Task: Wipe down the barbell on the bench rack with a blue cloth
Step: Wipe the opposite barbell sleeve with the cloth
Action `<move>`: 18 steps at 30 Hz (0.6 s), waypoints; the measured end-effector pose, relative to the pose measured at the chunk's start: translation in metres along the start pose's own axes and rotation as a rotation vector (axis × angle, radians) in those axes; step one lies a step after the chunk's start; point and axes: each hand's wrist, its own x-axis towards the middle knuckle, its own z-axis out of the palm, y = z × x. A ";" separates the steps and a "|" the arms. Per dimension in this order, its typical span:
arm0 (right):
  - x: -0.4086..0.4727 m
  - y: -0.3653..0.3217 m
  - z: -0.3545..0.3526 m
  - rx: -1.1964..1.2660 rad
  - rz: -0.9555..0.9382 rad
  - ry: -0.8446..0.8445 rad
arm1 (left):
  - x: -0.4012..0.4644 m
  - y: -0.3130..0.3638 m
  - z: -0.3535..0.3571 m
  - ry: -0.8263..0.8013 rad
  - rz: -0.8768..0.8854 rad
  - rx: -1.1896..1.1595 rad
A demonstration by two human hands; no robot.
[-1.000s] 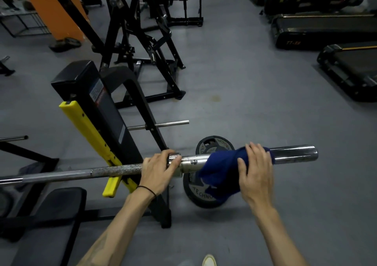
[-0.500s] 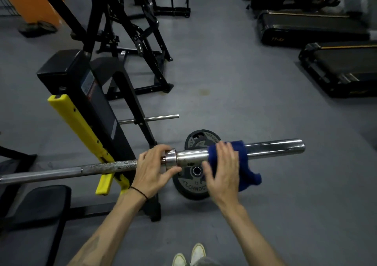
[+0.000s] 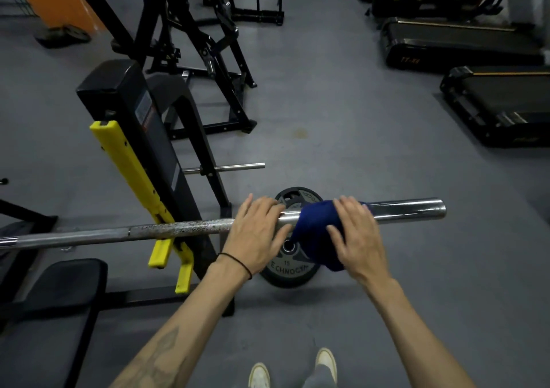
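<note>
Now blue cloth (image 3: pixel 315 227) between hands.

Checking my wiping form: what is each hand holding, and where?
Right hand presses the blue cloth onto the barbell sleeve. Left hand rests on the bar by the collar, fingers straight.
</note>
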 end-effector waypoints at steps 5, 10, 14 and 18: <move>0.014 -0.041 0.013 0.120 0.463 0.168 | 0.031 0.026 0.002 -0.072 -0.073 -0.039; 0.008 -0.022 0.006 0.077 -0.062 -0.049 | 0.044 0.040 0.017 -0.107 -0.166 0.049; 0.006 0.047 -0.015 0.036 0.218 0.047 | 0.037 0.047 0.022 -0.181 -0.188 0.190; 0.007 -0.011 0.002 0.150 0.304 0.049 | 0.033 0.052 0.029 -0.201 -0.220 0.181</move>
